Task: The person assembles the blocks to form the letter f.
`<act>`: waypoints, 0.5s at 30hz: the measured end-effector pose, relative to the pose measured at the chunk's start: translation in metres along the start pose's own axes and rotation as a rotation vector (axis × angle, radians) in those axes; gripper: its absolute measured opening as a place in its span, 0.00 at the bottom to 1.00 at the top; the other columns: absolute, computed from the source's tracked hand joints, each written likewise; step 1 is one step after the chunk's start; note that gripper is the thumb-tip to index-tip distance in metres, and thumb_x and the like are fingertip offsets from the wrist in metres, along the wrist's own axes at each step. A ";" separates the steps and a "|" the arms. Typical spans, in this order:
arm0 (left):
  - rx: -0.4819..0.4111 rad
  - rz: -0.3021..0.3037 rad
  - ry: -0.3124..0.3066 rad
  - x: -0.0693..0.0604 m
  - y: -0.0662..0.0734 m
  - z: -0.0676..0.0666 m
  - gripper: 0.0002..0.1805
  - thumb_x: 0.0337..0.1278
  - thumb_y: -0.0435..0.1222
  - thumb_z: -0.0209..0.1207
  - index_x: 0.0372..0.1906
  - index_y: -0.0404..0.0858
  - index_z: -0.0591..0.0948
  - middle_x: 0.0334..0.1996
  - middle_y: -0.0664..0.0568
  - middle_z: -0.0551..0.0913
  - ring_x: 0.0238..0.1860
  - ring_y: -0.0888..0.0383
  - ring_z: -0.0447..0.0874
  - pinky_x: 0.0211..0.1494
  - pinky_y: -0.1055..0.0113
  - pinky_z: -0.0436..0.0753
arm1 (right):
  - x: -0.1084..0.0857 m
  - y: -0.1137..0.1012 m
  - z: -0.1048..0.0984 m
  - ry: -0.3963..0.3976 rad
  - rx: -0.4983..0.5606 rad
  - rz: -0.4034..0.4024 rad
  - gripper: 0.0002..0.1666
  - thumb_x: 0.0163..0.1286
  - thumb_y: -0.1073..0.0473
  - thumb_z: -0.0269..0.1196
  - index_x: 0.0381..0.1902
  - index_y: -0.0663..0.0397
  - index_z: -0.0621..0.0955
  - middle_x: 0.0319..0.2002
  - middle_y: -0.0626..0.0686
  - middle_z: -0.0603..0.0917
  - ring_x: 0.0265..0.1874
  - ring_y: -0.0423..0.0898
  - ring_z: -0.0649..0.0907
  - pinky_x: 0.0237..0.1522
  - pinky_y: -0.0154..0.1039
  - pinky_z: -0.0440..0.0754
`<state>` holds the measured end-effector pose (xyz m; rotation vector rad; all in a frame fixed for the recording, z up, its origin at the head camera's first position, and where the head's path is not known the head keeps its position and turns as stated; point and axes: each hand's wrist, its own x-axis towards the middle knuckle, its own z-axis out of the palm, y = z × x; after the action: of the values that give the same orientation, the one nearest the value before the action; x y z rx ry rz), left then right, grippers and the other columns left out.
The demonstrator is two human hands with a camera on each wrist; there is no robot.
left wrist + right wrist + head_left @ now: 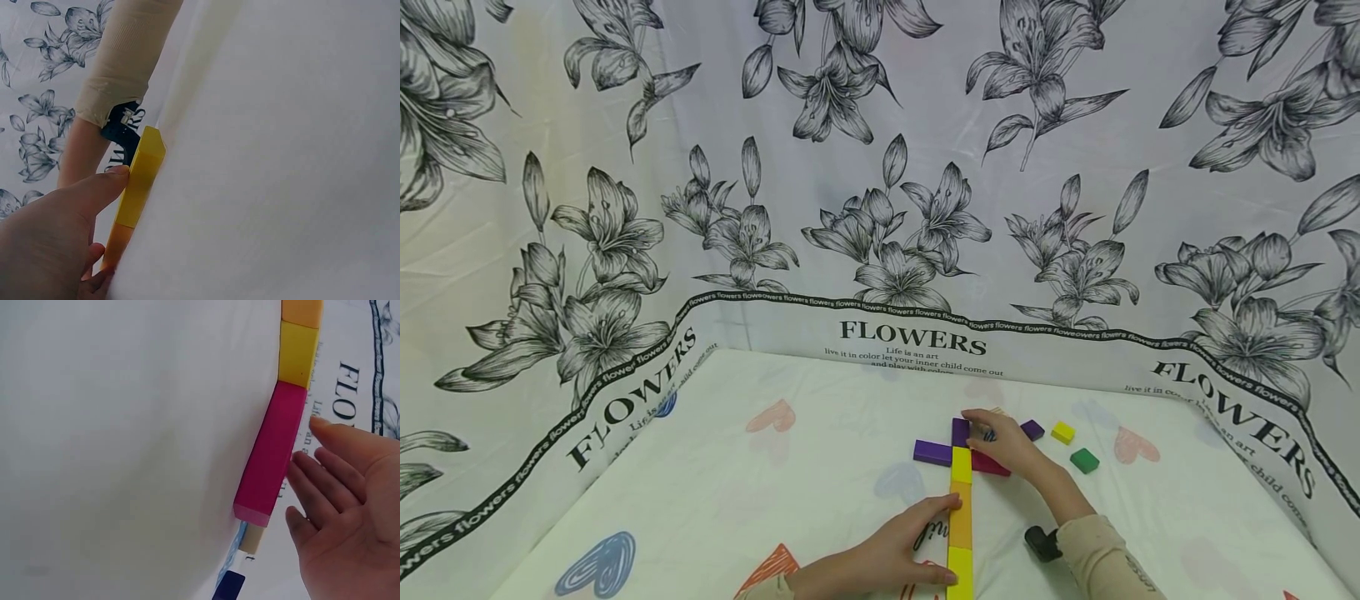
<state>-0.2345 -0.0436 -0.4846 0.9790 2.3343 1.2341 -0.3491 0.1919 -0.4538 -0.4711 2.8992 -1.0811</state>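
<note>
My left hand (pixel 891 546) lies along the left side of a row of blocks. Its thumb touches a yellow block (pixel 139 187), and its index fingertip is at the orange block (pixel 960 517). Farther up the row comes another yellow block (pixel 961 467), with a purple block (pixel 932 452) to its left and a magenta block (pixel 272 450) to its right. My right hand (pixel 1011 443) is over the row's far end, near an upright purple block (pixel 959 432). In the right wrist view its fingers are loosely spread beside the magenta block, holding nothing.
Right of my right hand lie a purple block (pixel 1033 430), a small yellow block (pixel 1063 432) and a green block (pixel 1085 461). A tan block (pixel 252 539) sits past the magenta one. A black device (pixel 1042 543) is at the right wrist. Flowered curtains (pixel 910 250) surround the white cloth (pixel 715 483).
</note>
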 end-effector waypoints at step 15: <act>-0.006 -0.056 0.007 0.001 0.002 0.000 0.46 0.53 0.54 0.66 0.75 0.58 0.57 0.72 0.68 0.64 0.72 0.67 0.62 0.76 0.56 0.66 | 0.000 0.008 -0.011 0.057 0.011 0.049 0.33 0.69 0.56 0.63 0.70 0.52 0.69 0.68 0.61 0.72 0.70 0.63 0.67 0.69 0.64 0.65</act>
<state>-0.2341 -0.0419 -0.4831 0.9029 2.3459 1.2240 -0.3526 0.2051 -0.4503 -0.3722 2.9353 -1.1206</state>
